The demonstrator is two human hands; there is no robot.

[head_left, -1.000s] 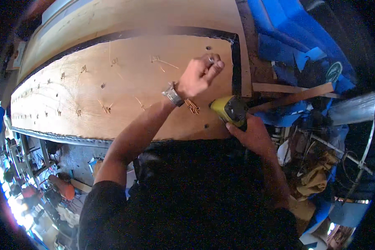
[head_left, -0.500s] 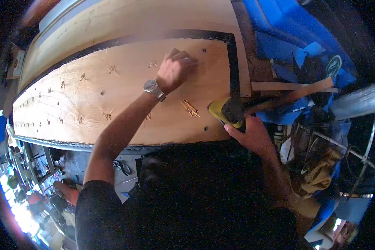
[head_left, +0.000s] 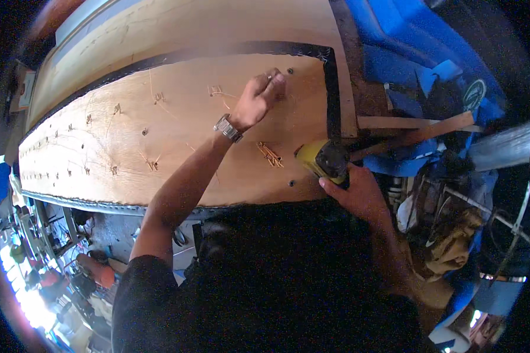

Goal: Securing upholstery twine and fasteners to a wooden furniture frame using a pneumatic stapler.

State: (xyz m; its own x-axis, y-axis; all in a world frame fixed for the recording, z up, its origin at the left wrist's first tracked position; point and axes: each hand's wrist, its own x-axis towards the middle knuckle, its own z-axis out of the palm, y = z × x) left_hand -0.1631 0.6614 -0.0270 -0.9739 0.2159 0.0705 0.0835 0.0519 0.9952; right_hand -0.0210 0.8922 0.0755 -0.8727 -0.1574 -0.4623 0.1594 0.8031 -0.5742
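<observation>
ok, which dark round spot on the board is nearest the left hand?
The upper-right spot, beside the left hand. The lower-right spot is nearer the yellow tool; others lie farther left.

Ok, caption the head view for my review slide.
Left hand curled over a wooden panel, right hand holding a yellow and black tool near a small pile of thin pieces.

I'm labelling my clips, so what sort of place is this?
Probably a workshop, perhaps for upholstery: a wooden panel with black edging, a yellow-and-black tool in the right hand, and blue sheet material at right.
</observation>
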